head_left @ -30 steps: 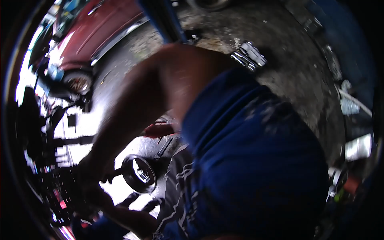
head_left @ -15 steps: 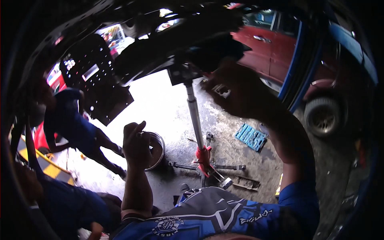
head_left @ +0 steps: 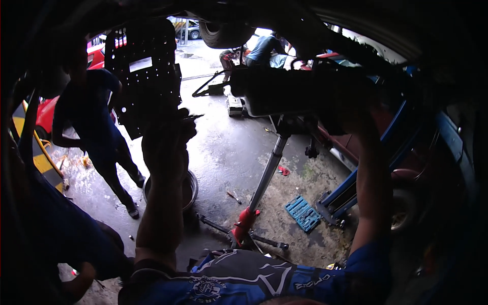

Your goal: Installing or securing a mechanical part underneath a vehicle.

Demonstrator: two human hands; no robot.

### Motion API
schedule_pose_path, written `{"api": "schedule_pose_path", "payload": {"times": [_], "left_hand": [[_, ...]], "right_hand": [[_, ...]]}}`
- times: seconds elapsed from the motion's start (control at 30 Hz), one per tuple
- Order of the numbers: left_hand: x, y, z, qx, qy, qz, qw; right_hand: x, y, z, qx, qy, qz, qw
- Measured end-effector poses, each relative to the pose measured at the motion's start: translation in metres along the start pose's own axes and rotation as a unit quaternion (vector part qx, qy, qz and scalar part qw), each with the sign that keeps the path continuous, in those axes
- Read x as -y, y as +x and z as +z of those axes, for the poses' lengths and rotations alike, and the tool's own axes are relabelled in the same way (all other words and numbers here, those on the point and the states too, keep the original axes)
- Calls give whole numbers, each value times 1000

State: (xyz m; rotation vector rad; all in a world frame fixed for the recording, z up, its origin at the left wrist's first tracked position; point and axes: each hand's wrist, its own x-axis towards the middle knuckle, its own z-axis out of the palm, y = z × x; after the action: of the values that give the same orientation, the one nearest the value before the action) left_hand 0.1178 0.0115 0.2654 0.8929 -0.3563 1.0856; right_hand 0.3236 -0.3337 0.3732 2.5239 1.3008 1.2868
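I am beneath a raised vehicle with both arms up. My left hand (head_left: 168, 129), fingers closed on a small dark object I cannot make out, is before a dark perforated plate (head_left: 140, 84). My right hand (head_left: 343, 119) reaches up into shadow at the underside of a long dark component (head_left: 284, 89); its fingers are hidden. A telescopic pole jack with a red base (head_left: 246, 219) stands under that component. On the floor below are a round black drain pan (head_left: 191, 195) and a blue socket set (head_left: 303, 212).
Two co-workers in blue (head_left: 96, 117) (head_left: 71, 213) are at my left; others (head_left: 262, 51) work farther back. A blue lift post (head_left: 339, 195) and red car (head_left: 347, 142) are at right. A yellow-and-black barrier (head_left: 40, 162) and metal box (head_left: 235, 105) sit on the floor.
The view has swung up to the vehicle's underside. My left hand has risen beside the perforated plate; my right hand has moved right, into the shadow under the dark component.
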Motion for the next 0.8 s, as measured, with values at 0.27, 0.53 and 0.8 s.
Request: {"api": "schedule_pose_path", "payload": {"times": [0.27,0.53,0.8], "left_hand": [[31,39,21,75,-18,-13,997],[28,55,45,80,98,0,992],[35,73,50,111,85,-3,990]], "right_hand": [[15,5,0,-29,19,-11,999],[34,4,-16,42,-64,1,997],[65,7,-14,-99,0,127,987]]}}
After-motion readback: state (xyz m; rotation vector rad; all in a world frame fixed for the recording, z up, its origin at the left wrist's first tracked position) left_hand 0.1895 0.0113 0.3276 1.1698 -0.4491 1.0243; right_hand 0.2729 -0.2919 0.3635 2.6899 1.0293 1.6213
